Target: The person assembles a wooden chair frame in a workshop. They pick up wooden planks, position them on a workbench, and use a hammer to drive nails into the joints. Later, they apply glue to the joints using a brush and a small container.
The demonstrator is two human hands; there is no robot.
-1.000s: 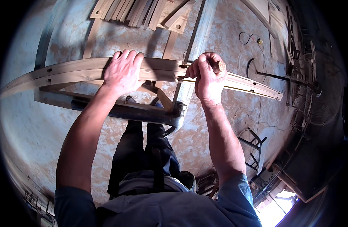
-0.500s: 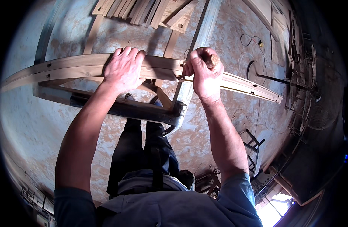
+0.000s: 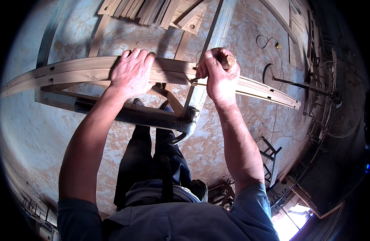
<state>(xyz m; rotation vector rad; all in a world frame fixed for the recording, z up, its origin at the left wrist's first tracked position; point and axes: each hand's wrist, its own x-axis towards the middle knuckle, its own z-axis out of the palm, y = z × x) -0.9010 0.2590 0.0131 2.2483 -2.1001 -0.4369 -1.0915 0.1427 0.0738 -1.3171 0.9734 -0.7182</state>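
Note:
Two long wooden rails [image 3: 84, 75] with small slots lie side by side across the metal frame. My left hand [image 3: 131, 74] grips them from above, its fingers together over the far edge and its thumb hidden underneath. My right hand [image 3: 221, 78] is closed around a chisel [image 3: 228, 61], whose worn wooden handle end pokes up out of the fist. A short length of dark blade slants from the fist down to the near rail, its tip by the rail's near edge close to a slot.
A metal frame with a pale bar [image 3: 217, 28] and a dark near bar [image 3: 132, 116] supports the rails. Several wooden strips [image 3: 140, 12] are piled beyond. To the right are a floor fan [image 3: 338, 108], a cable [image 3: 266, 42] and a small black metal frame [image 3: 270, 154] on the floor.
My right hand has shifted slightly to the right, and the chisel handle leans a little further that way. My left hand and the rails stay in place.

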